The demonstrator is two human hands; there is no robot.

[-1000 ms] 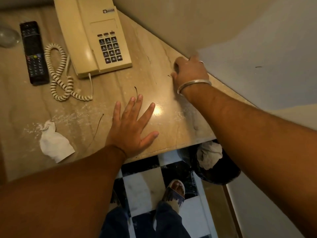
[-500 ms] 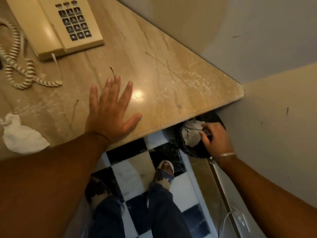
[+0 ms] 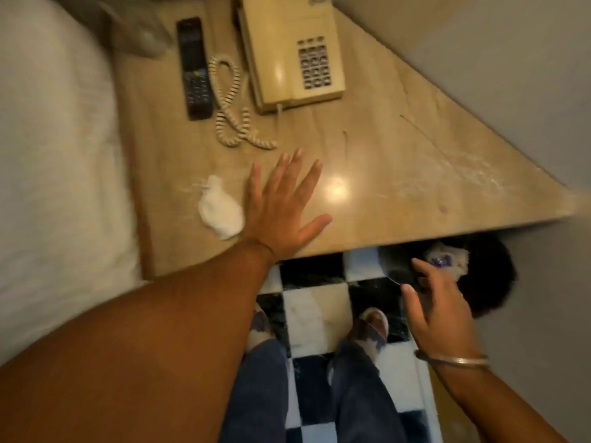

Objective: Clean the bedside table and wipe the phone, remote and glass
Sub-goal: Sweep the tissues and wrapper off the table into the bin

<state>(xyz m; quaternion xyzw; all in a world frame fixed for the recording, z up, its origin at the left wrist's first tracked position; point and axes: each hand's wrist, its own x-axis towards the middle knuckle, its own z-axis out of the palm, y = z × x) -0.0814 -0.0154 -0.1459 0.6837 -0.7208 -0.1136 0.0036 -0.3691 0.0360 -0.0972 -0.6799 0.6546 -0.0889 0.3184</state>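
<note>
- left hand (image 3: pixel 278 206): flat on bench (image 3: pixel 399 174) near front edge, fingers spread, holding nothing
- right hand (image 3: pixel 438 302): off the bench, over the floor beside black bin (image 3: pixel 489 276), fingers loosely spread, empty
- crumpled white tissue (image 3: pixel 220 212): on bench, touching left hand's outer edge
- phone (image 3: pixel 294 49): back of bench, coiled cord (image 3: pixel 233 103) beside it
- remote (image 3: pixel 195 68): left of cord
- glass (image 3: pixel 144 33): back left corner, blurred
- white dust streaks on bench toward right corner
</note>
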